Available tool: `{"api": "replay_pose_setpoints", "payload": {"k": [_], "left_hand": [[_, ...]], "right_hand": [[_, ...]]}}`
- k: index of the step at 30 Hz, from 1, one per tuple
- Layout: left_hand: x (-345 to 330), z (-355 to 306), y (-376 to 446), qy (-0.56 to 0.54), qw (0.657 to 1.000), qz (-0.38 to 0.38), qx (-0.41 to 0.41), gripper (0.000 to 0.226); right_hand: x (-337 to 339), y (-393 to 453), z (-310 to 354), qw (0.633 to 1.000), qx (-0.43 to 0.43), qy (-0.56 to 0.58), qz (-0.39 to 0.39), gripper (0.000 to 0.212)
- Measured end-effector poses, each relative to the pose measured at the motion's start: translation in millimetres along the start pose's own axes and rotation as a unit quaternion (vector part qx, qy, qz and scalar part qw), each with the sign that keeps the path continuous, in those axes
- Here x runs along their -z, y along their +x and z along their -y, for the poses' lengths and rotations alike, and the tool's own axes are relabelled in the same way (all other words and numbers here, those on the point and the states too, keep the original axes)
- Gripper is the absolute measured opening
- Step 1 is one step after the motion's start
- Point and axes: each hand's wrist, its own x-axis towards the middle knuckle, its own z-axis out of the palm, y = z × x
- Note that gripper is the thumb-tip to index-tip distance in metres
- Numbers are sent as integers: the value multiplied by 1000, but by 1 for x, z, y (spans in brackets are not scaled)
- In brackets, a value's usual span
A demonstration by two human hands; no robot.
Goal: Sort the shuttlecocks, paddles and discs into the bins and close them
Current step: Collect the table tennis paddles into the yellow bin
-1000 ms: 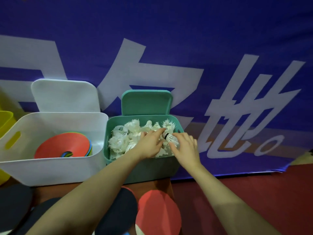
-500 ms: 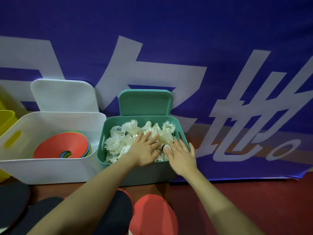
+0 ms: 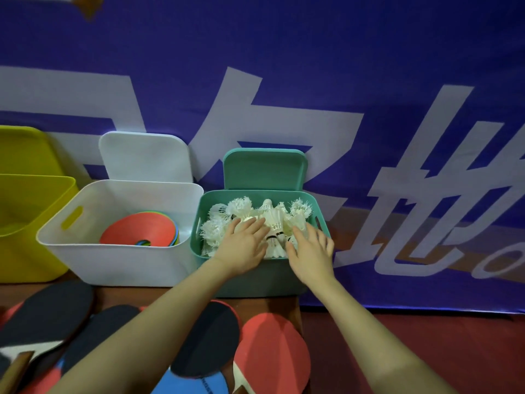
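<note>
- Both hands are laid flat with fingers spread: the left hand [image 3: 246, 245] is pressed on the heap of shuttlecocks [image 3: 255, 220] in the teal bin [image 3: 255, 277], and the right hand [image 3: 311, 251] is held over the heap's right side, near the bin's right wall. Nothing is pinched by either.
- The heap is piled up to the rim, so feathers could be crushed if it is pressed harder, or a shuttlecock could be tipped over the right wall and off the bench [image 3: 284, 304], at whose right edge the bin stands.
- The teal lid [image 3: 265, 169] is propped upright behind the bin; a clean seat could be prevented by feathers caught under it.
- The discs [image 3: 139, 231] are stacked in the white bin [image 3: 119, 265], whose white lid [image 3: 143, 156] is likewise off.
- The paddles [image 3: 204, 345] are left along the bench's near edge, under the forearms; one could be knocked off when the arms are drawn back.
- The yellow bin [image 3: 28, 231] at the left end could be overlooked.
</note>
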Motion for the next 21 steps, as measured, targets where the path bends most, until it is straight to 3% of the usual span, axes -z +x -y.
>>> {"api": "replay_pose_setpoints", "payload": {"k": [5, 13, 17, 21], "left_hand": [[17, 24, -42, -19, 997, -31, 61, 51], [48, 84, -138, -31, 991, -65, 116, 81], [60, 119, -194, -35, 985, -78, 152, 52], [64, 161, -259, -41, 976, -86, 193, 47]], "right_hand": [[2, -13, 39, 999, 38, 14, -31, 44], [-8, -50, 129, 991, 120, 64, -15, 39], [-19, -69, 184, 983, 156, 93, 1, 37], [-30, -96, 248, 978, 181, 106, 20, 38]]}}
